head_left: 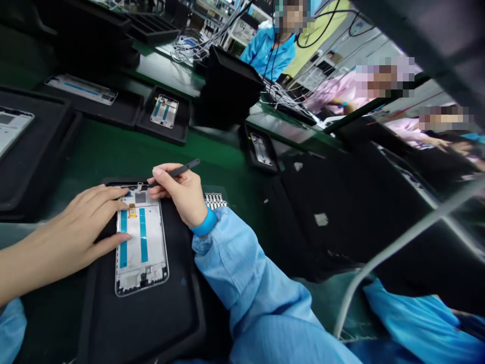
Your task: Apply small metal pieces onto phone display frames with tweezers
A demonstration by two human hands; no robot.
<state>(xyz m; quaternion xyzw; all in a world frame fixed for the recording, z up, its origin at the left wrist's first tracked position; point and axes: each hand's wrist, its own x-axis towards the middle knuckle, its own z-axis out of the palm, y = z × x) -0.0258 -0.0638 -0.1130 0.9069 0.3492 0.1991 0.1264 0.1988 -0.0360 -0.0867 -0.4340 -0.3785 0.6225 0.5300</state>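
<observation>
The right hand (pixel 179 191) pinches a black tool (pixel 186 167). Left of this grip, the left hand (pixel 88 215) lies widely spread, fingertips on a phone frame (pixel 154 237).

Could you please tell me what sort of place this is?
Probably an electronics assembly workshop: a phone-like frame on a black tray, similar frames along the green bench, and co-workers beyond.

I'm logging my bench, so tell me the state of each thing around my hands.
Left hand: fingers spread over the phone frame.
Right hand: closed on the black tool.
Black tool: held at a slant.
Phone frame: lying on the black tray.
Blue strips: laid lengthwise on the frame.
Wristband: worn on right wrist.
</observation>
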